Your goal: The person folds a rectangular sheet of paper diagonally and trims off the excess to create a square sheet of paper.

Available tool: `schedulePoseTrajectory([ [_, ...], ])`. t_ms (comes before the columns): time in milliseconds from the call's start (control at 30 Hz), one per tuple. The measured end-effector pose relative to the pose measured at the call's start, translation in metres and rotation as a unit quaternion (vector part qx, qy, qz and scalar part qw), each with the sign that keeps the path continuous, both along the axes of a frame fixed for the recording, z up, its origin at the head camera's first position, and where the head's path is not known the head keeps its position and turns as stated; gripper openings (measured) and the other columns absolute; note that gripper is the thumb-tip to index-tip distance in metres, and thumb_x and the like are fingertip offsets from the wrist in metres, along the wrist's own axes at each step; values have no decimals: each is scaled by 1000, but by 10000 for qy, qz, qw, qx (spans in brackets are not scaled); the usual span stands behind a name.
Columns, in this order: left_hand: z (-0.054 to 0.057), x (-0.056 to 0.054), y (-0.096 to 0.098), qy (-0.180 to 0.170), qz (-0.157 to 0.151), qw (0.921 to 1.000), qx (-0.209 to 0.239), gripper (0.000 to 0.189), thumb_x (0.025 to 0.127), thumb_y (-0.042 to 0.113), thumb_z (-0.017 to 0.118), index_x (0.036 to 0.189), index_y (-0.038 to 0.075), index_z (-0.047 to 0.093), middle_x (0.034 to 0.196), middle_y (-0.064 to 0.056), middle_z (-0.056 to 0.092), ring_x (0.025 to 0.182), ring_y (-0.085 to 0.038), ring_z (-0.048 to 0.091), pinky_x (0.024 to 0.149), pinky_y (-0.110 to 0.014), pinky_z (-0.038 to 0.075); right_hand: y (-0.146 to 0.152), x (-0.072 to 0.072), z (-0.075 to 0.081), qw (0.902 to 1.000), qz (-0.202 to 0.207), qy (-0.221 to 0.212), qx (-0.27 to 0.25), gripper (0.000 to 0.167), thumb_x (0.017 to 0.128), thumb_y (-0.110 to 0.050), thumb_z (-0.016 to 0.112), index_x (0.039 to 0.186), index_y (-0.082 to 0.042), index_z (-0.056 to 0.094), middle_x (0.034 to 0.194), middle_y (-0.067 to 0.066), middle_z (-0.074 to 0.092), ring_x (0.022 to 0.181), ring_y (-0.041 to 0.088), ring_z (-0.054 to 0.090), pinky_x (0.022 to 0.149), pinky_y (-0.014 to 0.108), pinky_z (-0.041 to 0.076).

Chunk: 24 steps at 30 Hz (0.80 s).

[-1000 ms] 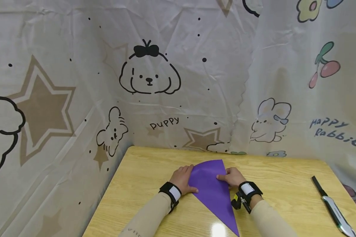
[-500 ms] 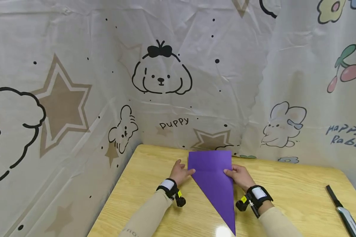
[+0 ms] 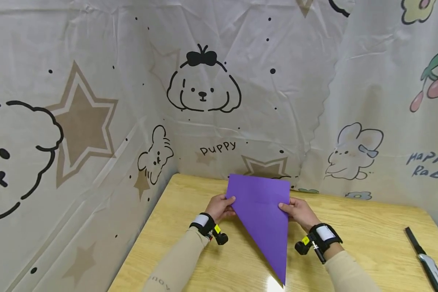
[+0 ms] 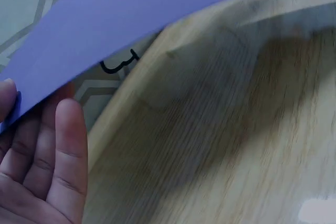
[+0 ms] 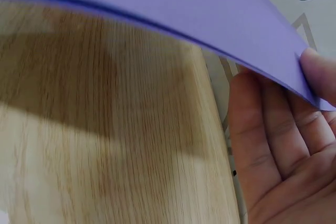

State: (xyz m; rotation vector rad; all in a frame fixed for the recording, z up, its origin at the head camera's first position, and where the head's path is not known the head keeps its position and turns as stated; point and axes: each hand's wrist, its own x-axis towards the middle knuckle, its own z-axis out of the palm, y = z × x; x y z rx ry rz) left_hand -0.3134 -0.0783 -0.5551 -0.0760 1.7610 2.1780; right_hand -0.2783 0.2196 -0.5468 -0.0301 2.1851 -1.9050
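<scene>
A folded sheet of purple paper (image 3: 260,215), wide at the far end and tapering to a point toward me, is held up between both hands. My left hand (image 3: 220,207) pinches its left edge, thumb on top and fingers beneath. On the opposite edge my right hand (image 3: 301,211) pinches it the same way. In the left wrist view the paper (image 4: 131,14) bows above the wooden table, with the left fingers (image 4: 71,150) under it. The right wrist view shows layered edges along the paper (image 5: 210,19), and the right thumb (image 5: 319,74) presses on its face.
A utility knife (image 3: 428,261) with a black and silver handle lies at the right of the wooden table (image 3: 368,239). Behind and to the left hangs a printed cloth (image 3: 219,129) with cartoon animals and stars. A camera is strapped to each wrist.
The left hand has gone from lying on the paper to pinching its edge. The paper has turned a little and risen, its wide end now near the back cloth. The view has shifted.
</scene>
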Motion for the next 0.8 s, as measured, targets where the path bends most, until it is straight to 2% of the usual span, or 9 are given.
schedulePoseTrajectory([
  [100,5,-1,-2,65,8,10000,72,11,95,10,62,96,-1,62,69,-4,65,58,-13,63,65,-33,57,2,-1,-1,10000,34,-35,-87,42,96,-25,63,122,7,59,89,9,73,76,20,70,68,36,56],
  [233,7,0,-1,117,94,9999,-26,10,95,9,63,88,2,62,67,-3,64,57,-13,63,71,-42,58,1,-1,1,9988,101,-188,-446,46,93,-25,66,123,9,59,90,9,73,78,21,71,71,36,57],
  [400,7,0,0,247,182,9995,-103,12,94,9,65,84,2,62,65,-4,62,55,-13,62,75,-49,57,-2,1,4,9979,363,-165,-514,43,94,-22,66,118,13,59,89,7,73,77,18,70,69,33,57],
  [500,6,-1,-2,268,-104,9996,-59,10,94,8,64,93,-2,65,69,-6,66,58,-14,65,75,-47,57,-2,3,7,9981,417,-106,-447,42,95,-20,64,118,14,58,90,8,73,76,17,69,68,33,57],
  [633,9,-2,-6,240,-576,9980,-117,18,94,7,63,102,-9,64,70,-8,68,60,-15,67,73,-41,58,-1,4,9,9980,472,-60,-423,39,95,-18,63,117,14,58,89,8,72,76,17,69,68,32,56],
  [800,17,-4,-5,359,-607,9971,-276,20,93,6,65,101,-12,64,68,-8,68,59,-15,67,72,-42,58,2,0,12,9983,473,65,-321,31,95,-19,63,104,10,65,81,4,72,71,14,68,63,30,54],
])
